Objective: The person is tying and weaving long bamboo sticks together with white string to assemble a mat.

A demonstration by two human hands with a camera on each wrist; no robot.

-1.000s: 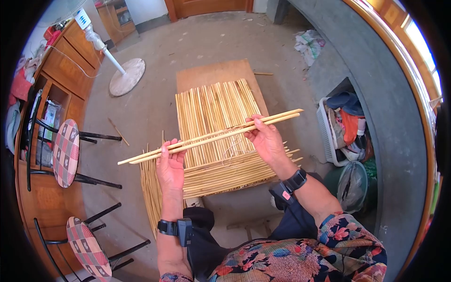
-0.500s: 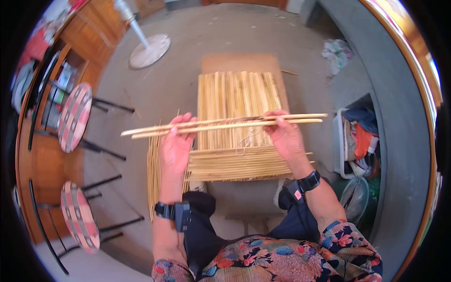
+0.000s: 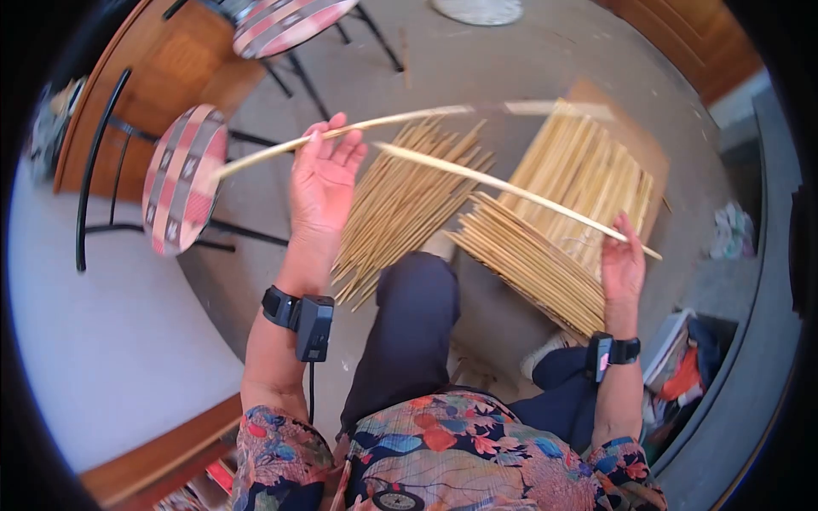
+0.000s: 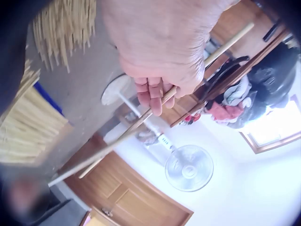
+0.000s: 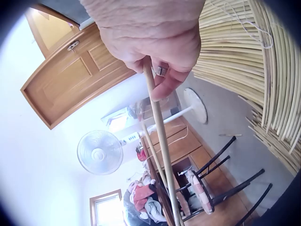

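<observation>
Each hand holds one pale stick. The left hand [image 3: 324, 183] pinches a long stick [image 3: 264, 155] between thumb and fingers, its far end blurred toward the upper right. The right hand [image 3: 623, 266] grips the end of another stick [image 3: 528, 195], which slants up to the left. In the right wrist view, the right hand [image 5: 155, 42] has thumb and fingers round its stick [image 5: 162, 136]. The left wrist view has the left hand [image 4: 160, 52] pinching its stick [image 4: 229, 44]. Below lie a row of sticks [image 3: 579, 170] on a board [image 3: 654, 162] and a stack [image 3: 532, 260] before it.
Loose sticks [image 3: 409, 196] lie on the floor between the left arm and the board. Chairs with checked seats [image 3: 183, 183] stand at the left. A basket of clothes [image 3: 669, 358] sits at the lower right. A standing fan [image 5: 99, 152] appears in the right wrist view.
The head view has turned left. The two sticks, earlier held together across both hands, are now apart, one in each hand, and the hands are farther apart.
</observation>
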